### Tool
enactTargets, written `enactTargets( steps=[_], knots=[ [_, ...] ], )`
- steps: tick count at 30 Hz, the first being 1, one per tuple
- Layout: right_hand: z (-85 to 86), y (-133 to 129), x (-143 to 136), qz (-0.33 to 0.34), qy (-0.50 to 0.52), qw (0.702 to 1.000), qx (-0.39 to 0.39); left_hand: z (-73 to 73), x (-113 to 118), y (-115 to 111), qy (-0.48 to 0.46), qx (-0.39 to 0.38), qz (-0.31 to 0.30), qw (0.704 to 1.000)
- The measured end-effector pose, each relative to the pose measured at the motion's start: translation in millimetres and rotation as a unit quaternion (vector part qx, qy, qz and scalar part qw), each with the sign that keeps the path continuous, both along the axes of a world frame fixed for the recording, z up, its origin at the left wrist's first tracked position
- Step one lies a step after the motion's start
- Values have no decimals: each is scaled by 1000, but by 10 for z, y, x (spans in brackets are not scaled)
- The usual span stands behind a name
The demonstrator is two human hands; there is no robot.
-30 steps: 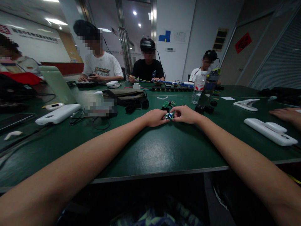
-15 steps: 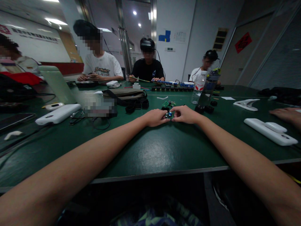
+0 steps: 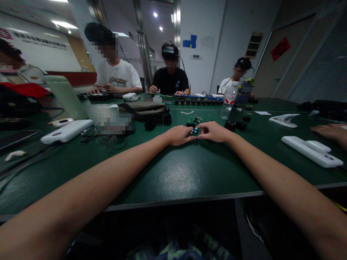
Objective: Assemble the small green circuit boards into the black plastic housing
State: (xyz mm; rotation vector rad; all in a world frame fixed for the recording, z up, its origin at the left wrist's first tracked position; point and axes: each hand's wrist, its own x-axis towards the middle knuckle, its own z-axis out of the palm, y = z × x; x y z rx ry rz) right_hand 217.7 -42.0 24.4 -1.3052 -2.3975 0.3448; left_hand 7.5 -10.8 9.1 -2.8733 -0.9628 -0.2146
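Observation:
Between my two hands is a small circuit board with blue and silvery parts on it. My left hand grips its left side, thumb and fingers closed on the edge. From the right, my right hand pinches the same board with thumb and forefinger curled round it. My fingers cover much of the board. Just beyond lies another green circuit board, with a small black block in front of it.
A bag lies beyond my left arm, near a white power bank. Bottles stand beyond my right hand. At right are another white power bank, a white stand and another person's hand. Several people sit around the green table.
The board between my fingers has tilted or turned slightly; my hands have barely shifted. Across the table, the person in black has lowered the strip held before.

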Motion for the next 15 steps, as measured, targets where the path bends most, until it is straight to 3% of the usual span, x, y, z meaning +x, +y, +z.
enactTargets(
  steps=[15],
  knots=[
    [-13, 24, 19, 6, -4, 1000, 8, -9, -2, 3, -14, -4, 5, 1000]
  ],
)
